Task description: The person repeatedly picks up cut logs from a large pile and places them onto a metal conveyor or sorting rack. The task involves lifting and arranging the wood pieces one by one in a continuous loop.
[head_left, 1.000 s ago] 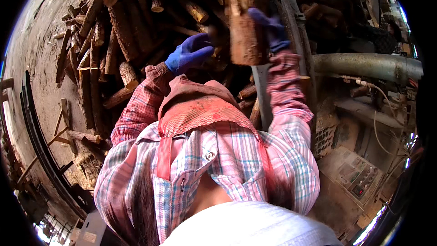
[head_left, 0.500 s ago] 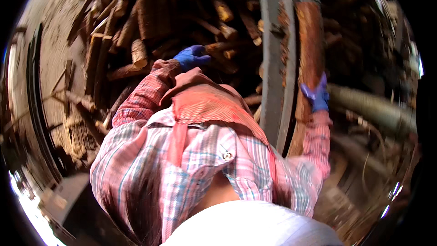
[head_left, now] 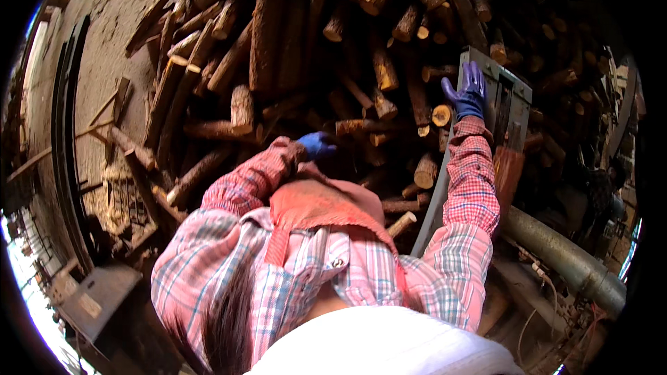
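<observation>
My right hand (head_left: 467,90), in a purple-blue glove, is open, its fingers stretched forward and thumb apart. It lies against the left side of a grey metal frame (head_left: 479,61), near its far end. A reddish-brown log (head_left: 508,173) lies along this frame, just right of my right forearm, which hides part of both. My left hand (head_left: 317,145), in a blue glove, hovers in front of my body over the dark near side of the log pile. Its fingers are loosely extended and nothing shows in them.
A big heap of cut logs (head_left: 262,48) fills the far side. To the right of the frame runs a thick metal pipe (head_left: 570,253). An earthen wall (head_left: 104,45) with dark upright rails (head_left: 64,153) stands at the left, above a grey metal box (head_left: 97,297).
My right hand has left the log's side and moved forward to the frame's far end. The log sits nearer to me in view. My left hand stays low, shifted slightly right.
</observation>
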`<state>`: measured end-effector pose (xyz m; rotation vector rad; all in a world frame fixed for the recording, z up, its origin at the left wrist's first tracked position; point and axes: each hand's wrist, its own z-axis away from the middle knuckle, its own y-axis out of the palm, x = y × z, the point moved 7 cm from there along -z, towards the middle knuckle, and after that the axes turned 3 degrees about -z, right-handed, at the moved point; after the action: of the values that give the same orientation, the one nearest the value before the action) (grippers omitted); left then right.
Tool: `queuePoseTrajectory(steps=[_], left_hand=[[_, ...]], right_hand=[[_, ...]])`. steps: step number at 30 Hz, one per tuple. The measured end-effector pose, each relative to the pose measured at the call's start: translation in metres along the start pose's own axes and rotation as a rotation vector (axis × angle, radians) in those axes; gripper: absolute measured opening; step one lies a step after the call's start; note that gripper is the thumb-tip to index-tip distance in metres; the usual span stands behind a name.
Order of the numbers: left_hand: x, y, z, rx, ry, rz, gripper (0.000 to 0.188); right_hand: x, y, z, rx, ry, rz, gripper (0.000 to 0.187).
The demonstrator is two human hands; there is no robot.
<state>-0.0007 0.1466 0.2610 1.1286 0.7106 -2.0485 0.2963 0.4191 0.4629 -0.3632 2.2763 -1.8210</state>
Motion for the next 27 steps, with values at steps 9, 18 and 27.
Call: queuePoseTrajectory(steps=[9,18,27], left_hand=[[0.064,-0.105,-0.254,0.344,0.023,-0.308,0.037],[-0.137,-0.301,-0.617,-0.753,0.524,0.445,0.091],[-0.154,-0.304,-0.638,-1.026,-0.026,1.014,0.13]], right_hand=[[-0.005,0.017,-0.006,-0.113,0.016,0.031,0.079],[0.007,0.002,-0.024,-0.048,0.067,0.095,0.06],[0.001,0.004,-0.028,0.016,0.089,0.102,0.056]])
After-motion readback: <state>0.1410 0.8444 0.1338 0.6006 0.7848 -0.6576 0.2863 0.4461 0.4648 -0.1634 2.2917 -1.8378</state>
